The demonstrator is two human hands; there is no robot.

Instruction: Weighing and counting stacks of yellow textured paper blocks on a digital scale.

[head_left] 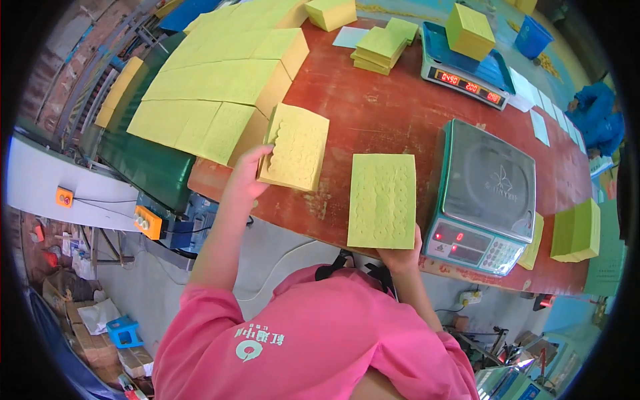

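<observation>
My left hand (251, 173) grips the left edge of a thick stack of yellow paper (299, 148), tilted over the table beside the big block of stacks. Rows of scalloped dents are pressed into its top sheet. My right hand (402, 257) is closed at the near edge of a second stack, yellow-green paper (382, 200), with similar dents on its face. Its fingers are mostly hidden under that stack. Just right of it stands a digital scale (490, 180) with a bare grey plate and a lit red display.
Many yellow paper stacks (207, 77) lie packed at the left of the red table (347, 120), partly over a green conveyor belt (157, 163). A second scale (460, 80) at the back carries a paper stack (470, 30). More stacks (575, 230) stand right. A blue-clad person (597, 120) is far right.
</observation>
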